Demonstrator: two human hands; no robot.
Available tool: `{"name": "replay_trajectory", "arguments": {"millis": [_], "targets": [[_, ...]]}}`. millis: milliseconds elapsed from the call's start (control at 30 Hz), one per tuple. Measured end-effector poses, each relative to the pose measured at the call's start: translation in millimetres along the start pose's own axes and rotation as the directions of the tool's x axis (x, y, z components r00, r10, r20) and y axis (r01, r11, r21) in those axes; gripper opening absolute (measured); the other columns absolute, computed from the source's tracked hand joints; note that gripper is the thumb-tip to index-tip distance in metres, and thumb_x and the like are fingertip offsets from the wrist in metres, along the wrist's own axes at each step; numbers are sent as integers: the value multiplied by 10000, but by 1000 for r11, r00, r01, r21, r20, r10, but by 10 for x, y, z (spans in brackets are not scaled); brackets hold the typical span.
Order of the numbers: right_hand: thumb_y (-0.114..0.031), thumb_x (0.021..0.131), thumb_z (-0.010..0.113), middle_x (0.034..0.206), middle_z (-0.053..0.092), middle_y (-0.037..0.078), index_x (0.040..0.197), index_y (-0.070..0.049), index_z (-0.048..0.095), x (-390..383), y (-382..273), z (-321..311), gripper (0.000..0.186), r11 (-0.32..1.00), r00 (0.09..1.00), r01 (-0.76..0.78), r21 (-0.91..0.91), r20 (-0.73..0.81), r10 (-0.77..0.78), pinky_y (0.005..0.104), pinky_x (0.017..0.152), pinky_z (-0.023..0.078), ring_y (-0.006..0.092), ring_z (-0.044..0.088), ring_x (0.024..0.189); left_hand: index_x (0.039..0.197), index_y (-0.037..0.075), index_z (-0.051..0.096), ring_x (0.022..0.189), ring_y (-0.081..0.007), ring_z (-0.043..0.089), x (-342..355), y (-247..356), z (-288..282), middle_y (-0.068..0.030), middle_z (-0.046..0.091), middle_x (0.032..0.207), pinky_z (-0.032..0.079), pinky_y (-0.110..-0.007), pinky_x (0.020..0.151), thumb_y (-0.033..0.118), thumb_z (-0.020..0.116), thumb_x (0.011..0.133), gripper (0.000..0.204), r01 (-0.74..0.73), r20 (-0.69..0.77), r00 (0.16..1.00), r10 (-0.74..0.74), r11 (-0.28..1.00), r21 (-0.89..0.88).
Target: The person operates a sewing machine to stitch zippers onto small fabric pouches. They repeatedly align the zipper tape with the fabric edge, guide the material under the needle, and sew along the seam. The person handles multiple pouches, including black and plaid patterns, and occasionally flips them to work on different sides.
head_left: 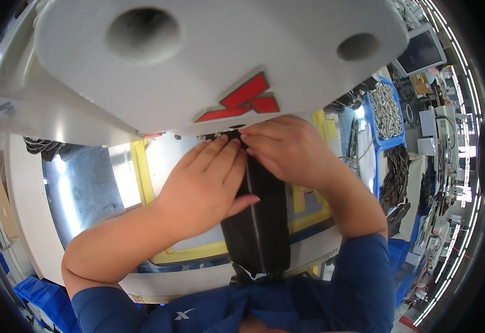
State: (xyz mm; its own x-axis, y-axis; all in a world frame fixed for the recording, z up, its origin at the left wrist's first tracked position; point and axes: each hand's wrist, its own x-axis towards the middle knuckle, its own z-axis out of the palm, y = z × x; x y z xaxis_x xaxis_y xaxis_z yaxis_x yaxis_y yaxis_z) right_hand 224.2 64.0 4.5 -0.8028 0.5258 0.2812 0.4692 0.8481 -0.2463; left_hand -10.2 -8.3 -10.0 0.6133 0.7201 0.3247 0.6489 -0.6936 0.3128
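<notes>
Your left hand (pixel 206 186) lies flat, fingers together and extended, pressing down on the upper part of a black zippered piece (pixel 258 222) that runs from under the machine head (pixel 198 61) back toward your body. Your right hand (pixel 289 150) is curled at the top end of that piece, fingertips (pixel 249 139) pinched in at the zipper (pixel 252 205) just below the white housing; the exact grip is partly hidden by the housing's edge, so it appears to be a pinch on the zipper end, not confirmed. The two hands touch or nearly touch at the fingertips.

The black piece rests on a shiny metal worktable (pixel 87 183) marked with yellow tape (pixel 141 172). Its silver zipper teeth run lengthwise down the middle, and its near end hangs over the table edge against your blue sleeve (pixel 359 277).

To your right, a blue bin (pixel 375 141) holds silver metal chain or hardware (pixel 387 111). Dark pieces (pixel 395 177) are stacked just below it. A second blue bin (pixel 37 297) sits at lower left.
</notes>
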Motion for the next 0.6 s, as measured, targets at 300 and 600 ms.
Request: {"name": "replay_trajectory", "arguments": {"millis": [300,600], "targets": [[-121,854,772,1099,767,28,1020,-66,774,-74,-16,45,175,999,1000,-28,-27,11,28,379,775,605,226,752,902,1344,-33,670,1230,-337,611,60,0,-78,-165,653,1430,484,-449,1025,455,807,855,705,27,116,993,-37,996,83],[-229,957,684,1109,753,56,1000,-72,768,-126,-62,-142,183,998,990,-48,28,136,44,434,741,611,275,752,938,1356,1,677,1084,-273,626,95,16,-158,-121,642,1470,473,-417,911,444,821,857,683,55,167,983,-77,989,135]]}}
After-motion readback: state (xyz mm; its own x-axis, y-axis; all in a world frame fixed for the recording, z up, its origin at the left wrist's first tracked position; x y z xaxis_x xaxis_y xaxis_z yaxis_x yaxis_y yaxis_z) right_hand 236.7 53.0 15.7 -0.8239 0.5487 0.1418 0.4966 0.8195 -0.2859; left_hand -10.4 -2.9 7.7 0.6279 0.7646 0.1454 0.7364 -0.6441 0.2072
